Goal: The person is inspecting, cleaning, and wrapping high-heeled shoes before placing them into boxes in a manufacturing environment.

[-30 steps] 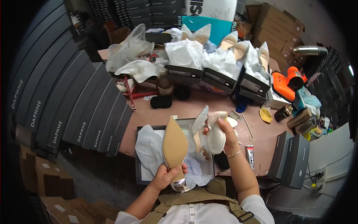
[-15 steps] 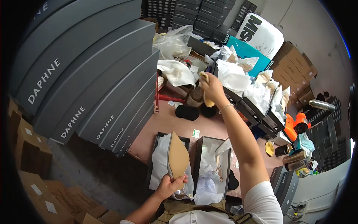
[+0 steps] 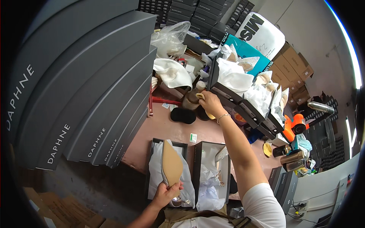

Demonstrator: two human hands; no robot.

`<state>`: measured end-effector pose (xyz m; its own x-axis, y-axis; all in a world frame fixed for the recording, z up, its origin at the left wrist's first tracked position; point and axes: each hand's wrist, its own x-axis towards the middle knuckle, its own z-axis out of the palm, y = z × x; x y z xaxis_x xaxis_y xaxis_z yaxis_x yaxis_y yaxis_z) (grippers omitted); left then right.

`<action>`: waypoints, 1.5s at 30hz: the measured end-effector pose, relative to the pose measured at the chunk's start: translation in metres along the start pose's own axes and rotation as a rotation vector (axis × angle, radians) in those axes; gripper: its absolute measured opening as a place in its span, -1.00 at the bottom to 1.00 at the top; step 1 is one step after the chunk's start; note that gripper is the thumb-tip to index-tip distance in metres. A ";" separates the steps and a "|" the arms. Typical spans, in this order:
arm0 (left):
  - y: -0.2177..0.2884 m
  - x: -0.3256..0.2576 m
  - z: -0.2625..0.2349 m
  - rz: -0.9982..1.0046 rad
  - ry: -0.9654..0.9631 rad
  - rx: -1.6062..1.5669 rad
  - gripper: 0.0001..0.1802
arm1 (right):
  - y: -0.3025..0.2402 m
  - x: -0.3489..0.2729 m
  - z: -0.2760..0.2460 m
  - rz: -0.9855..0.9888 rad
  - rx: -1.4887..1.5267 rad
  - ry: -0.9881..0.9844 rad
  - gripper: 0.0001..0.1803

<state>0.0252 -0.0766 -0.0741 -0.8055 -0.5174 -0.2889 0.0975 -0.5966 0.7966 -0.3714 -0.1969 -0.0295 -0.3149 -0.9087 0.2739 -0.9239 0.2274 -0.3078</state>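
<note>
My left hand (image 3: 166, 193) grips a shoe (image 3: 172, 163) by its heel end, tan sole facing up and pointed toe away from me. Below the shoe is an open dark shoebox (image 3: 149, 176) lined with white paper. In my right hand (image 3: 213, 104) is a yellowish cloth (image 3: 200, 96), held beside a bottle (image 3: 189, 102) with brownish contents. The hand partly hides the cloth. A black oval pad (image 3: 183, 115) lies just nearer than the bottle. Right of the first box, another open shoebox (image 3: 196, 171) holds tissue paper and a light shoe (image 3: 221, 153).
Tall stacks of dark shoeboxes (image 3: 110, 95) wall off the left. Open boxes of pale shoes and paper (image 3: 232, 74) line the far right. An orange tool (image 3: 292, 127) and a round yellow piece (image 3: 267, 149) are farther right. A red frame (image 3: 165, 100) stands by the left stack.
The whole view has shifted a little. My right hand with the cloth has come lower beside the bottle, whose top now shows. My left hand still holds the shoe above the box.
</note>
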 end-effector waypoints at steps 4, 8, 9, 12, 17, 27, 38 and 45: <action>0.002 -0.004 0.003 -0.021 0.025 0.004 -0.73 | -0.001 0.000 0.007 0.046 -0.038 0.060 -0.76; -0.010 -0.003 -0.004 -0.025 0.026 -0.014 -0.73 | -0.040 0.007 -0.023 -0.071 0.015 0.298 -0.73; -0.011 -0.002 -0.005 -0.039 0.020 -0.003 -0.74 | -0.049 0.010 -0.034 -0.125 0.004 0.371 -0.72; -0.012 -0.003 -0.001 -0.067 0.006 0.015 -0.73 | -0.056 0.035 -0.055 -0.188 -0.418 0.295 -0.73; -0.011 -0.004 0.004 -0.049 -0.006 0.015 -0.72 | -0.026 0.049 -0.021 -0.160 -0.687 0.199 -0.88; -0.012 -0.001 -0.006 -0.046 0.035 0.015 -0.73 | -0.021 0.042 0.017 -0.140 -0.567 0.208 -0.76; -0.009 -0.009 -0.001 -0.053 0.095 -0.025 -0.75 | -0.035 0.029 0.020 0.022 -0.002 0.260 -0.57; -0.017 -0.013 -0.003 -0.029 0.124 -0.018 -0.73 | -0.055 -0.016 -0.078 -0.099 0.081 0.708 -0.54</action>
<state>0.0356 -0.0615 -0.0850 -0.7295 -0.5711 -0.3765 0.0863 -0.6229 0.7776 -0.3323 -0.1680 0.0539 -0.3209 -0.4728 0.8206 -0.9451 0.1042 -0.3096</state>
